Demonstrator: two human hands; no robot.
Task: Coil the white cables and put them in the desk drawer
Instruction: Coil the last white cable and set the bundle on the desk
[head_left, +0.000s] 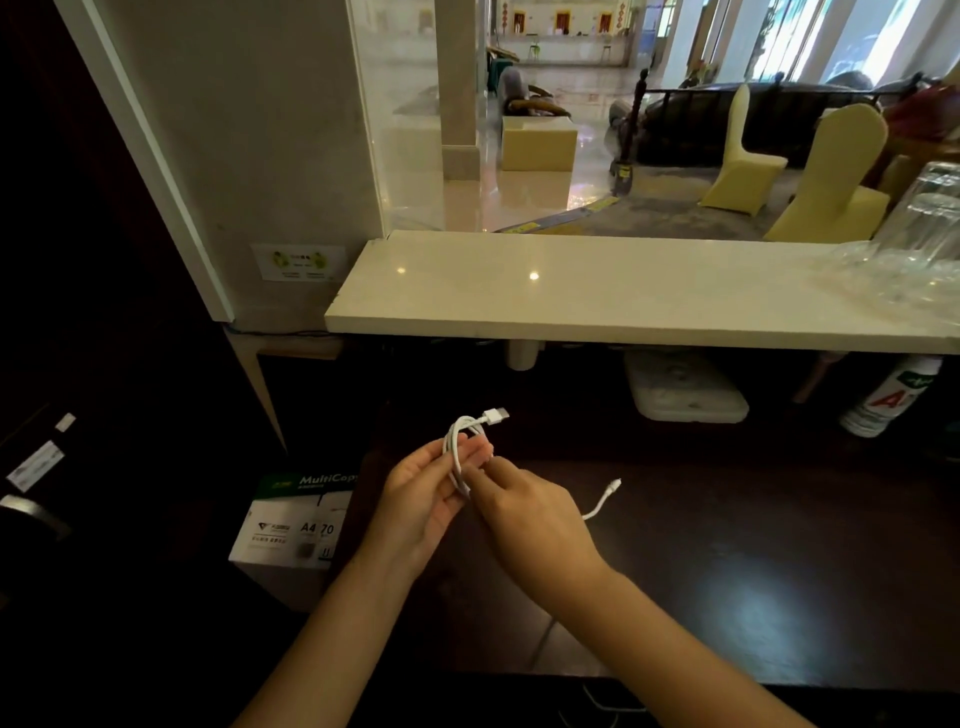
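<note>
A white cable (457, 447) is wound into a small coil above the dark desk (727, 571). My left hand (421, 499) grips the coil, and the cable's USB plug (496, 414) sticks out above the fingers. My right hand (530, 514) pinches the same cable just right of the coil. The loose tail with its small connector (614, 484) curls out to the right of my right hand. Another bit of white cable (602, 701) shows at the desk's near edge. No drawer is visible.
A box of A4 copy paper (291, 530) stands left of the desk. A white marble counter (623, 301) overhangs the back, with clear glasses (924, 228) at its right end. Under it lie a white flat object (685, 389) and a plastic bottle (888, 400).
</note>
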